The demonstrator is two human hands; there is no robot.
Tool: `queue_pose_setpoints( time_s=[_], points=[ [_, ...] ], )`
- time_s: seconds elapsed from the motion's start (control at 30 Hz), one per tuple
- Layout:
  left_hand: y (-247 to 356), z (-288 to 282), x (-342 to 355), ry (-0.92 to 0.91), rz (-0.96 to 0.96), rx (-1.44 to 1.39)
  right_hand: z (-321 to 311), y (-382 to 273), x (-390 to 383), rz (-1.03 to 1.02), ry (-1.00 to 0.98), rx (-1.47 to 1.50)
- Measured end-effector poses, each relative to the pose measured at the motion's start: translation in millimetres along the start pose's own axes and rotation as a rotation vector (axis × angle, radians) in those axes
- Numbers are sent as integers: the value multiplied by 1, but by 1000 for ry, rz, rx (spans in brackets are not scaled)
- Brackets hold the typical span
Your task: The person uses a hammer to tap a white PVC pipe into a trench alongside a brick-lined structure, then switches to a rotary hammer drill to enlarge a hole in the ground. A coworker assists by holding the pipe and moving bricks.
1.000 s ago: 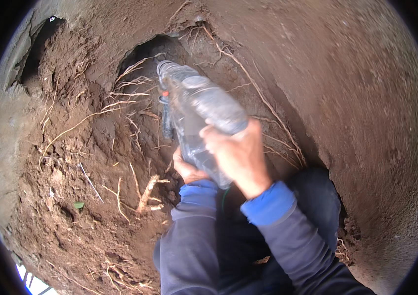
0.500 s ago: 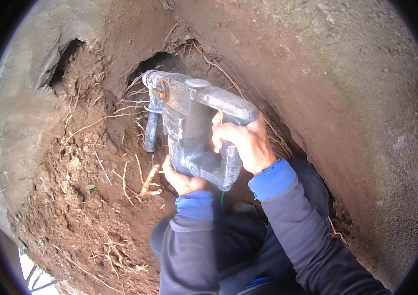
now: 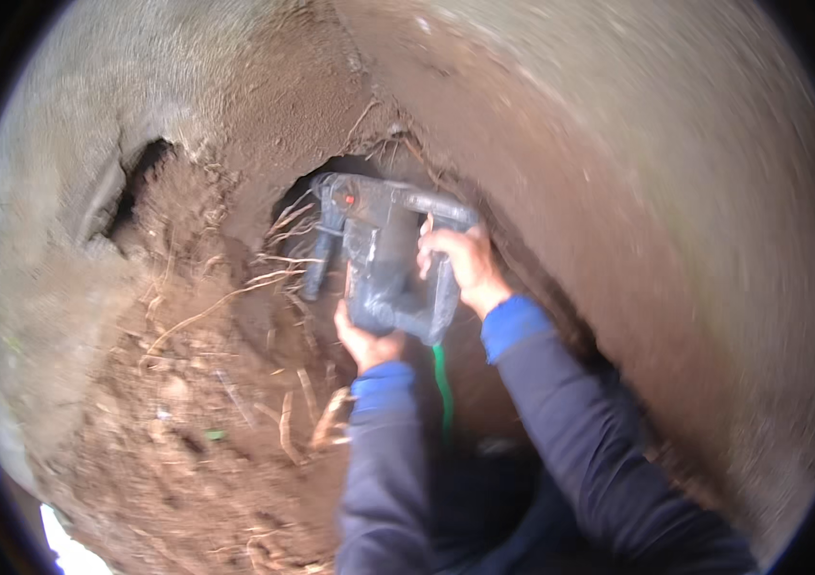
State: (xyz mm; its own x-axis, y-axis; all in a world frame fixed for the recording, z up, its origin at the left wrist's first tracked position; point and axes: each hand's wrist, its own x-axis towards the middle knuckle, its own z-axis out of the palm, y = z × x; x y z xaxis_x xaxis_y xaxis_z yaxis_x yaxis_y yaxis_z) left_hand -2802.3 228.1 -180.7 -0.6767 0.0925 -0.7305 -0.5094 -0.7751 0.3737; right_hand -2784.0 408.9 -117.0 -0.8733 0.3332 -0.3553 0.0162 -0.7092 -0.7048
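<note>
A dusty grey rotary hammer drill (image 3: 369, 244) is held out in front of me, its head inside the mouth of a dark hollow (image 3: 294, 195) in the dirt. My right hand (image 3: 465, 264) is closed round its rear handle. Under the body, my left hand (image 3: 365, 337) grips the drill's lower side. The drill's side handle (image 3: 319, 266) hangs down free at the left, with no hand on it. From the bottom of the tool a green cord (image 3: 442, 388) runs down toward me. The working tip is hidden in the hollow.
Thin roots (image 3: 235, 297) cross the loose soil (image 3: 168, 412) left of the drill, and a cut root stub (image 3: 331, 419) sticks up near my left forearm. Rough walls rise on the right (image 3: 609, 192) and upper left. A second, narrow hole (image 3: 139, 182) opens at left.
Both hands have carried the drill forward, away from my body, into the hollow. More of the green cord shows now. The view has shifted and is blurred.
</note>
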Motion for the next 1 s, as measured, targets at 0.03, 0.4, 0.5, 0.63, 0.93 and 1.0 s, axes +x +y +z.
queue_pose_setpoints(
  time_s=[0.03,0.4,0.5,0.63,0.93,1.0],
  points=[
    [-2,-1,8,17,-43,-16,-1,3,6,-4,-44,-29],
    [-21,-35,-8,33,-77,-110,21,11,-51,163,266,-211],
    [-60,-40,-43,-65,-159,-145,10,-6,-86,80,281,-312],
    [-103,-64,-61,-85,-215,-162,-8,-11,-125,-11,141,-590],
    [-54,-38,-23,135,376,573,-5,-3,-154,51,185,-728],
    [-28,-2,-16,45,21,448,3,0,-164,-113,185,-876]
  ],
)
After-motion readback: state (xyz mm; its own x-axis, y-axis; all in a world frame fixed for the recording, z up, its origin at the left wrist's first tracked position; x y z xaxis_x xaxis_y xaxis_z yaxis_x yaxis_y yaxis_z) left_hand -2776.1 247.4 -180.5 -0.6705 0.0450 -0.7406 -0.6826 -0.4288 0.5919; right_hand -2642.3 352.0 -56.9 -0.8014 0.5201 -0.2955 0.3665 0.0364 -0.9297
